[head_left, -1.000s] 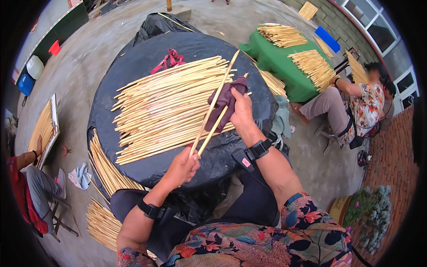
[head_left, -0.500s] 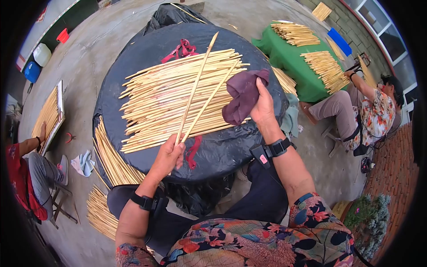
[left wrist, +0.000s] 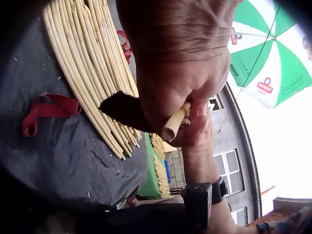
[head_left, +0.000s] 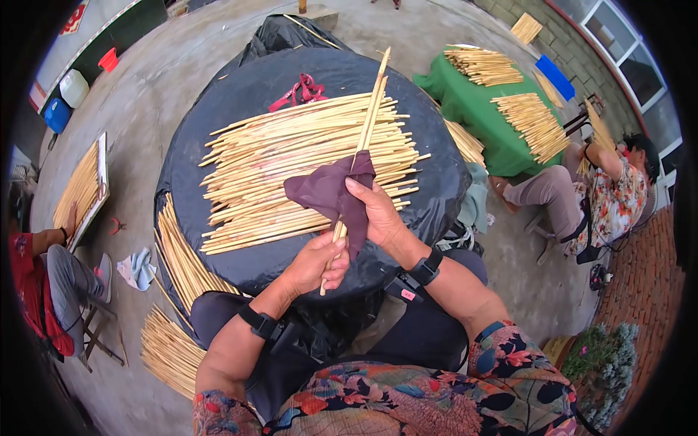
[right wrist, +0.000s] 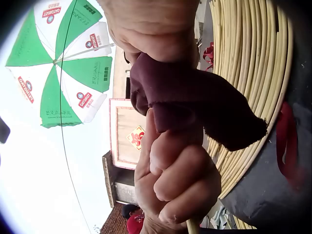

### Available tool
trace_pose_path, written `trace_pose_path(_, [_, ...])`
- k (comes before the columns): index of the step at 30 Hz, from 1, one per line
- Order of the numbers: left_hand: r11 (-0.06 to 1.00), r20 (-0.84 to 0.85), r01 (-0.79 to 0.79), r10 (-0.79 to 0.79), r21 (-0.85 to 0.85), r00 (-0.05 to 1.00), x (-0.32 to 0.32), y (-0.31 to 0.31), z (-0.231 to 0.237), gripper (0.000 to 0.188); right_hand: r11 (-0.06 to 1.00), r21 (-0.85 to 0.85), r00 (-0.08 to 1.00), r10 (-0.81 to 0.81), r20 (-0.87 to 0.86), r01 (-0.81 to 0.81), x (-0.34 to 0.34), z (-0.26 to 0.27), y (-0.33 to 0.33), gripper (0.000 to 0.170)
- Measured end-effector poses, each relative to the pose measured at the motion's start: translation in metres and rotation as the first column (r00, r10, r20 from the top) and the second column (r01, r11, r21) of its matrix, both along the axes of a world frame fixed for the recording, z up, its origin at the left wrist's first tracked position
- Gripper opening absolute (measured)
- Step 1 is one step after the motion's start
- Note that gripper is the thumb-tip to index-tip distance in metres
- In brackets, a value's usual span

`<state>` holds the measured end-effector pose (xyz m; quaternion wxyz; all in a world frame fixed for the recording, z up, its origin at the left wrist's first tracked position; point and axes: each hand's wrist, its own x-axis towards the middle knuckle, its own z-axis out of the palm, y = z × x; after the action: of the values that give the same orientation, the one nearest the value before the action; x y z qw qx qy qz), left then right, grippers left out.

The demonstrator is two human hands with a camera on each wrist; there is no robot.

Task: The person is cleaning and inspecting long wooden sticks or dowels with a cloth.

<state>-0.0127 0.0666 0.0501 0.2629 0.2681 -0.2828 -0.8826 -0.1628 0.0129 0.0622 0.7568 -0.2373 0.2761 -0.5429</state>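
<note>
Two pale sticks slant up over the table, and the left hand grips them near their lower ends. Just above it the right hand holds a dark purple cloth wrapped around the sticks. In the left wrist view the cut end of a stick pokes out of the left hand. The cloth lies across the right hand's grip in the right wrist view, hiding its fingers. Beneath both hands a wide layer of similar sticks covers the middle of the table.
The round table has a black plastic cover. A red strap lies behind the sticks. More sticks stand at the table's left side. A green-covered table holds other bundles. People sit at the far left and right.
The right hand has brought the cloth from the right back onto the sticks, close above the left hand. The two sticks, spread apart half a second ago, now lie together.
</note>
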Motion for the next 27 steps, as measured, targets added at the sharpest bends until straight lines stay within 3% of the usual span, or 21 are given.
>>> trace_pose_path(7, [0.996, 0.070, -0.087, 0.088, -0.016, 0.994, -0.012, -0.002, 0.004, 0.017, 0.978, -0.047, 0.974, -0.208, -0.090, 0.204, 0.001, -0.009, -0.020, 0.023])
trace_pose_path(9, [0.998, 0.221, 0.045, -0.034, -0.045, 0.975, -0.008, -0.001, 0.009, 0.017, 0.938, -0.079, 0.939, -0.342, -0.041, 0.338, -0.019, -0.010, -0.042, 0.020])
trace_pose_path(11, [0.990, 0.244, 0.123, -0.104, -0.064, 0.964, 0.000, 0.005, 0.006, 0.018, 0.889, -0.081, 0.889, -0.455, -0.049, 0.450, -0.053, -0.004, -0.062, 0.018])
trace_pose_path(13, [0.962, 0.463, 0.243, -0.160, -0.127, 0.872, 0.009, 0.008, 0.013, 0.019, 0.854, -0.071, 0.847, -0.520, -0.112, 0.515, -0.075, -0.007, -0.070, 0.017])
trace_pose_path(18, [0.894, 0.634, 0.353, -0.107, -0.276, 0.766, 0.038, 0.020, 0.003, 0.019, 0.687, -0.093, 0.685, -0.726, -0.055, 0.721, -0.141, -0.015, -0.088, 0.018])
trace_pose_path(20, [0.781, 0.728, 0.445, 0.018, -0.438, 0.685, 0.052, 0.023, 0.000, 0.022, 0.564, -0.080, 0.561, -0.826, -0.054, 0.822, -0.171, -0.012, -0.089, 0.018])
trace_pose_path(24, [0.796, 0.708, 0.369, 0.104, -0.481, 0.699, 0.057, 0.017, -0.001, 0.023, 0.605, -0.070, 0.609, -0.790, 0.067, 0.793, -0.182, -0.008, -0.080, 0.025])
trace_pose_path(25, [0.799, 0.707, 0.363, 0.107, -0.479, 0.699, 0.053, 0.017, -0.001, 0.023, 0.565, -0.064, 0.569, -0.820, 0.060, 0.822, -0.175, -0.008, -0.080, 0.028])
trace_pose_path(27, [0.895, 0.641, 0.309, -0.034, -0.323, 0.767, 0.047, 0.015, -0.001, 0.021, 0.527, -0.063, 0.531, -0.845, 0.061, 0.847, -0.171, -0.001, -0.079, 0.031])
